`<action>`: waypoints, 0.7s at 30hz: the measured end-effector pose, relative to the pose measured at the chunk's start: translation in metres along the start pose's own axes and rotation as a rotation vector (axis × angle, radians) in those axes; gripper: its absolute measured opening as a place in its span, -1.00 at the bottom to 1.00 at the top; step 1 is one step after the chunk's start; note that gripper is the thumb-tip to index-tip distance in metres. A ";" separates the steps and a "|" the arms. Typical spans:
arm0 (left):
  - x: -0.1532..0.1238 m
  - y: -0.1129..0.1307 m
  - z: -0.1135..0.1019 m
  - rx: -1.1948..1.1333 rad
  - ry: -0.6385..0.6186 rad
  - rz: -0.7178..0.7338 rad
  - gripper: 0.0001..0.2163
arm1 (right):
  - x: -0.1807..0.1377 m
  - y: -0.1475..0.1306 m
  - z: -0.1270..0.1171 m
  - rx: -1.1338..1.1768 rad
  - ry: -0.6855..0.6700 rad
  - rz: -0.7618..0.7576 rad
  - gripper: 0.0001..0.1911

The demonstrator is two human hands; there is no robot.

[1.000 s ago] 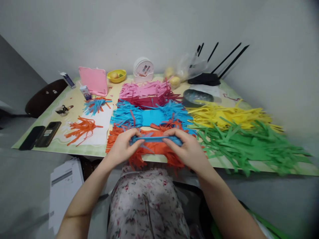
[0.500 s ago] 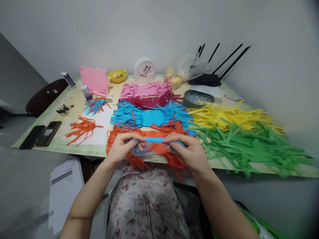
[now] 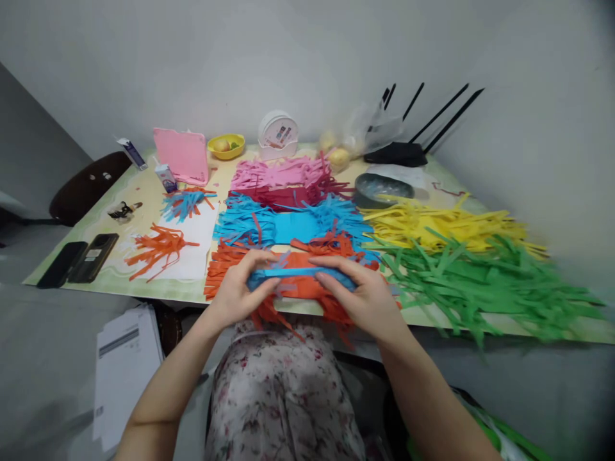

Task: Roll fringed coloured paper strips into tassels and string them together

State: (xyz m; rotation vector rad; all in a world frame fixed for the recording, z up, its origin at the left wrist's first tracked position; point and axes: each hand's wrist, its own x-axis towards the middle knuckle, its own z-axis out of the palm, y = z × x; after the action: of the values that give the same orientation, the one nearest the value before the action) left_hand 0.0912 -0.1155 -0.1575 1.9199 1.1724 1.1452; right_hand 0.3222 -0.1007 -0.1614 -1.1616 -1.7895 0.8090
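Both hands grip a folded strip of blue fringed paper (image 3: 294,273) stacked on orange fringed paper (image 3: 331,308), held over the near table edge. My left hand (image 3: 237,288) pinches its left end, fingers closed. My right hand (image 3: 362,293) pinches the right end, fingers curled over the strip. Orange fringes hang below the hands, above my flowered lap.
The table (image 3: 110,282) carries fringed paper piles: orange (image 3: 225,259), blue (image 3: 293,224), pink and dark red (image 3: 286,179), yellow (image 3: 442,221), green (image 3: 480,275). Small orange tassel (image 3: 158,246) and blue-orange tassel (image 3: 185,202) lie on the left, with two phones (image 3: 79,259). A router (image 3: 401,150) stands behind.
Both hands have shifted their grip on the blue and orange bundle, pressing and rolling it a little tighter; it stays over the near table edge.
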 end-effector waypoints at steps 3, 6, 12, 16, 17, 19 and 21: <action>0.001 -0.001 -0.004 -0.033 -0.052 -0.011 -0.78 | 0.002 -0.001 -0.005 0.072 -0.072 0.045 -0.74; 0.003 -0.003 -0.006 -0.138 -0.049 -0.002 -0.84 | 0.003 -0.002 -0.007 0.103 -0.101 0.077 -0.74; 0.004 -0.009 -0.001 -0.429 -0.017 -0.174 -0.83 | 0.004 -0.007 -0.005 0.038 -0.083 0.084 -0.76; 0.002 -0.015 0.007 -0.572 0.014 -0.230 -0.88 | 0.004 -0.011 -0.005 0.038 -0.055 0.076 -0.76; 0.002 -0.017 0.010 -0.616 0.025 -0.223 -0.89 | 0.004 -0.011 -0.005 0.044 -0.059 0.084 -0.76; 0.001 -0.020 0.014 -0.698 0.060 -0.214 -0.90 | 0.004 -0.011 -0.005 0.067 -0.071 0.100 -0.76; 0.000 -0.021 0.015 -0.722 0.089 -0.224 -0.90 | 0.004 -0.009 -0.004 0.079 -0.058 0.099 -0.77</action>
State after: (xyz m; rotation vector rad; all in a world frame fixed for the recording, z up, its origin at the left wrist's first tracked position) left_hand 0.0972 -0.1073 -0.1813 1.1727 0.8253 1.3063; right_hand 0.3210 -0.1000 -0.1504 -1.1929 -1.7418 0.9717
